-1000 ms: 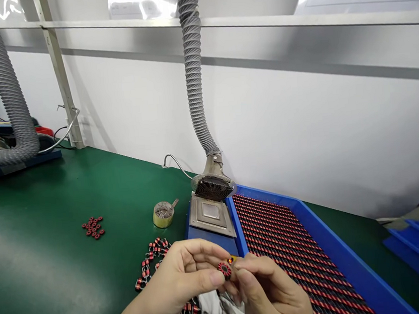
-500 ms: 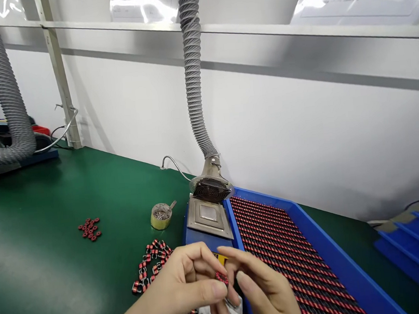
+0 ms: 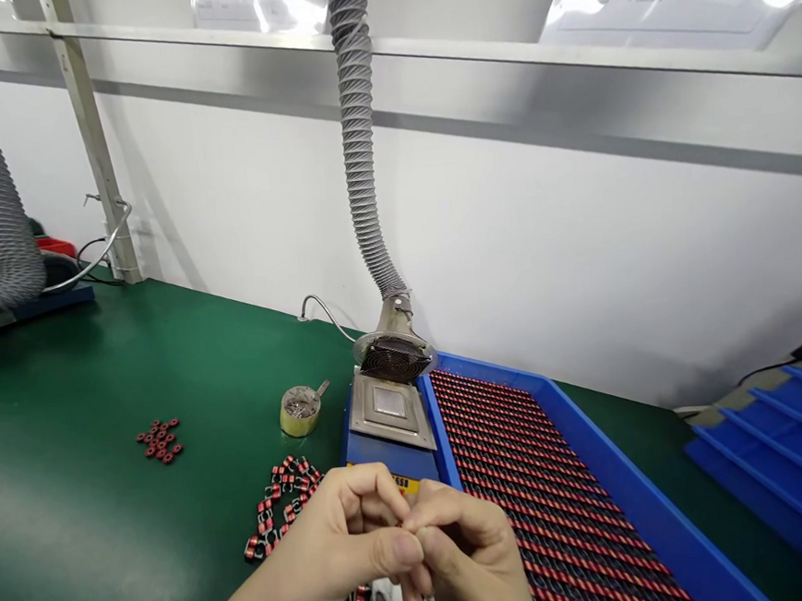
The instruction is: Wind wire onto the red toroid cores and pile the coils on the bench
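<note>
My left hand [image 3: 337, 551] and my right hand [image 3: 473, 559] meet at the bottom middle of the view, fingertips pinched together just in front of the blue solder pot [image 3: 390, 411]. The small red wound coil they held a moment ago is now covered by the fingertips. Loose red coils [image 3: 284, 495] lie on the green mat just left of my left hand. The blue tray [image 3: 616, 478], packed with rows of red coils, runs along the right of my right hand.
A grey fume hose [image 3: 360, 155] ends in a round intake [image 3: 392, 352] over the pot. A tape roll holding scraps [image 3: 299, 410] and a small pile of red rings [image 3: 158, 442] sit to the left. Stacked blue trays [image 3: 793, 436] are at far right.
The red coil was visible between my fingertips; both hands have since closed tighter over it and sunk a little lower. The view has drifted slightly to the right.
</note>
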`<move>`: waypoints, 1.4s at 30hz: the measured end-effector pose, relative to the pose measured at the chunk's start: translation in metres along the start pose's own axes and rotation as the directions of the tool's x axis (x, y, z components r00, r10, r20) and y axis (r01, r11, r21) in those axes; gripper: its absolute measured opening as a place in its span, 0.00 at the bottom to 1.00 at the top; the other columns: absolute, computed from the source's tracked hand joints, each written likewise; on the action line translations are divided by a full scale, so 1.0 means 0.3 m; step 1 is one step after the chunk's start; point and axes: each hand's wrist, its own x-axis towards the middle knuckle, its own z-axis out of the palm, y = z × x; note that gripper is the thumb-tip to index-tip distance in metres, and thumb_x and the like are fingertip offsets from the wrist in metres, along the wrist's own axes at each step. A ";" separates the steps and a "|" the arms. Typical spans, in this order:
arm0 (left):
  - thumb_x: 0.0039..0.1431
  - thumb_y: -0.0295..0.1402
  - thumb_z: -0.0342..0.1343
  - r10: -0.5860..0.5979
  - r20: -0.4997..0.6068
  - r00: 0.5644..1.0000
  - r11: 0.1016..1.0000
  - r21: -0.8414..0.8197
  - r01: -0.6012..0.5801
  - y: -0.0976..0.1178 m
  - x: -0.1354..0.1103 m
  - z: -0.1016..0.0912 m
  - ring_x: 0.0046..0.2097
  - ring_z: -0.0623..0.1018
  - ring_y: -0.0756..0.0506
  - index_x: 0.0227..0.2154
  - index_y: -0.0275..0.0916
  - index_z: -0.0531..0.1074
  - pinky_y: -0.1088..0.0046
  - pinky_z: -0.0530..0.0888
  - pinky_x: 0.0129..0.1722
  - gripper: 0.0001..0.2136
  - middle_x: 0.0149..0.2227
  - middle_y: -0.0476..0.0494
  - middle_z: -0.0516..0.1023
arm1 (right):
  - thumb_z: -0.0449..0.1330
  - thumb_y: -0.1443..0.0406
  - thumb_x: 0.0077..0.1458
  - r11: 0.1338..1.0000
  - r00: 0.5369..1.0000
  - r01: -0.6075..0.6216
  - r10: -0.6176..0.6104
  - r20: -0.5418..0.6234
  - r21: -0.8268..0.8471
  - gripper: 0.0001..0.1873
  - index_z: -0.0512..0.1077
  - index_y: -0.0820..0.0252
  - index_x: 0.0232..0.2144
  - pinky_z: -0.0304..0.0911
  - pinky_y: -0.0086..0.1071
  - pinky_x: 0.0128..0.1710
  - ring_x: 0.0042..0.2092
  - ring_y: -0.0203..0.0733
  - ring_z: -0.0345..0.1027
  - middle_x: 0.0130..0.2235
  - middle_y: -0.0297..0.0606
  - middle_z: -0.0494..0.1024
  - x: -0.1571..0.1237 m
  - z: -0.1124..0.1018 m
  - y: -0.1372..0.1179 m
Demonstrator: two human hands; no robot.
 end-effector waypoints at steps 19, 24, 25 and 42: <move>0.56 0.23 0.53 0.631 0.039 0.775 0.317 0.899 -0.303 0.010 -0.040 0.004 0.32 0.71 0.49 0.26 0.40 0.71 0.74 0.67 0.35 0.08 0.25 0.52 0.74 | 0.64 0.64 0.62 0.749 0.768 0.544 -0.626 -0.135 -0.380 0.05 0.79 0.56 0.34 0.60 0.27 0.22 0.21 0.32 0.64 0.22 0.28 0.73 0.001 -0.015 0.060; 0.56 0.22 0.51 0.705 0.101 0.702 0.218 0.911 -0.351 0.027 -0.038 0.018 0.29 0.70 0.51 0.26 0.41 0.69 0.74 0.67 0.35 0.08 0.24 0.54 0.73 | 0.64 0.75 0.54 0.581 0.676 0.539 -0.730 -0.098 -0.610 0.17 0.83 0.47 0.40 0.67 0.31 0.28 0.24 0.35 0.70 0.28 0.28 0.81 -0.011 0.031 0.061; 0.56 0.22 0.51 0.718 0.112 0.687 0.206 0.909 -0.363 0.030 -0.036 0.022 0.28 0.70 0.52 0.25 0.40 0.68 0.74 0.67 0.35 0.08 0.23 0.55 0.73 | 0.63 0.76 0.53 0.556 0.663 0.547 -0.744 -0.081 -0.626 0.20 0.83 0.45 0.40 0.67 0.31 0.28 0.24 0.36 0.70 0.28 0.27 0.82 -0.009 0.037 0.060; 0.60 0.20 0.48 0.739 0.424 0.523 -0.262 0.897 -0.357 -0.015 -0.017 -0.013 0.27 0.72 0.51 0.30 0.41 0.69 0.65 0.65 0.47 0.10 0.22 0.56 0.70 | 0.59 0.70 0.60 0.624 0.826 0.406 -0.563 -0.023 -0.668 0.09 0.74 0.54 0.28 0.60 0.30 0.27 0.25 0.37 0.64 0.23 0.30 0.72 -0.012 0.011 0.021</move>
